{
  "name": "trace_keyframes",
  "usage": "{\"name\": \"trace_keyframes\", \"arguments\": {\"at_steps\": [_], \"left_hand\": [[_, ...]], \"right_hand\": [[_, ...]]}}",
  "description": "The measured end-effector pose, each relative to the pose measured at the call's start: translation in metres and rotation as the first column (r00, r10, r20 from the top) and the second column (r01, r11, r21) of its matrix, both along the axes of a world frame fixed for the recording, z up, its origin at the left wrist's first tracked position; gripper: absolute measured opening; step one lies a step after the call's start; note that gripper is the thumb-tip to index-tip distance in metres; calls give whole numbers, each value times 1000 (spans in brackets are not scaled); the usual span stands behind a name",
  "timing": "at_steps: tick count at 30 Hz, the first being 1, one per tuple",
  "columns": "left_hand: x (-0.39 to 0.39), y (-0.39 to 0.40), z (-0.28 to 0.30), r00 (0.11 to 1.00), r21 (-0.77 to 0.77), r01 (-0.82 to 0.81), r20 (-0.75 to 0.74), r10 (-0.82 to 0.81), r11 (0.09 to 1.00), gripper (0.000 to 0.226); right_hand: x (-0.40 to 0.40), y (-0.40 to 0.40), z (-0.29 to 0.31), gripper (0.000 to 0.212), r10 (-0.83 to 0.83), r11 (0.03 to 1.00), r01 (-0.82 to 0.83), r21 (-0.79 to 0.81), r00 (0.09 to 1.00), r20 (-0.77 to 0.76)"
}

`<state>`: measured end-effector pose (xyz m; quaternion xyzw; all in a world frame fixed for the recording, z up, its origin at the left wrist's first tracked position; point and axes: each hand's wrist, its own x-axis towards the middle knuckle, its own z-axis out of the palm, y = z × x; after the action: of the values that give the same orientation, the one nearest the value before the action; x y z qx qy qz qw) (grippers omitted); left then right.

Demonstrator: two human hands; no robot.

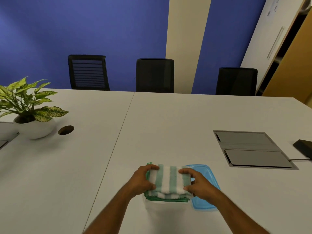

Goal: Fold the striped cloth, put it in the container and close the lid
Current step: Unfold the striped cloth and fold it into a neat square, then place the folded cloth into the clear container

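head view: one folded, fluffy green-and-white striped terry cloth (168, 180) sits atop one clear plastic container (162, 208) on the white table (168, 124). left hand (141, 181) and right hand (200, 186) clasp its ends. one flat blue rectangular plastic lid (204, 202) lies just beside. three black chairs (155, 75) stand beyond.

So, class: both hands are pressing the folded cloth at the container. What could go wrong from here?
1. The cloth looks as wide as the clear container beneath, so its green edges may hang over the rim and block the lid.
2. The blue lid lies under the right hand; lifting that hand could knock it.
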<state>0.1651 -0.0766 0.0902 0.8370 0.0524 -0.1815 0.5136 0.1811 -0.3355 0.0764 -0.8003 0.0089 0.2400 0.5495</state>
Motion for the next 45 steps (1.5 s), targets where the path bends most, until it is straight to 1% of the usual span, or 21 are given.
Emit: {"name": "trace_keyframes", "arguments": {"at_steps": [3, 6, 11, 14, 18, 21, 24, 27, 30, 32, 34, 36, 40, 43, 45], "left_hand": [[8, -5, -16, 999, 112, 49, 1, -49, 993, 69], [16, -12, -30, 998, 178, 56, -25, -52, 983, 70], [29, -19, -51, 992, 273, 94, -103, -68, 957, 71], [33, -24, -61, 985, 333, 129, -152, -82, 934, 71], [36, -32, -71, 983, 438, 162, -154, -104, 884, 69], [36, -37, -77, 978, 508, 206, -147, -152, 836, 67], [34, -39, -82, 964, 588, 267, -175, -202, 764, 68], [31, -43, -84, 951, 687, 302, -174, -254, 661, 68], [25, -50, -89, 958, 751, 256, -113, -263, 608, 63], [22, -52, -93, 965, 782, 209, -68, -253, 587, 60], [21, -52, -96, 961, 801, 203, -54, -271, 563, 56], [23, -50, -97, 951, 806, 232, -71, -300, 544, 52], [28, -46, -94, 934, 785, 298, -123, -336, 543, 53], [32, -46, -87, 925, 759, 342, -168, -341, 553, 54], [38, -47, -79, 925, 752, 348, -179, -335, 560, 49]], "right_hand": [[4, 8, -13, 59, 33, 986, -29, -166, 999, 23], [10, 15, -24, 63, 86, 944, -69, -321, 996, 37], [23, 27, -40, 69, 170, 853, -140, -502, 985, 13], [28, 39, -48, 71, 229, 779, -194, -597, 973, -19], [30, 51, -60, 69, 249, 707, -219, -672, 967, -53], [30, 55, -69, 65, 260, 662, -219, -717, 964, -54], [29, 57, -77, 64, 292, 605, -233, -762, 954, -59], [26, 60, -81, 63, 336, 496, -249, -832, 938, -80], [23, 66, -82, 52, 378, 383, -224, -896, 923, -69], [23, 68, -84, 45, 393, 344, -214, -914, 917, -66], [23, 67, -86, 42, 410, 323, -231, -918, 908, -85], [25, 64, -88, 41, 430, 312, -258, -914, 896, -106], [27, 62, -90, 40, 454, 323, -271, -907, 885, -103], [25, 58, -86, 44, 470, 346, -234, -909, 881, -48], [25, 53, -78, 46, 471, 401, -179, -898, 882, 34]]}}
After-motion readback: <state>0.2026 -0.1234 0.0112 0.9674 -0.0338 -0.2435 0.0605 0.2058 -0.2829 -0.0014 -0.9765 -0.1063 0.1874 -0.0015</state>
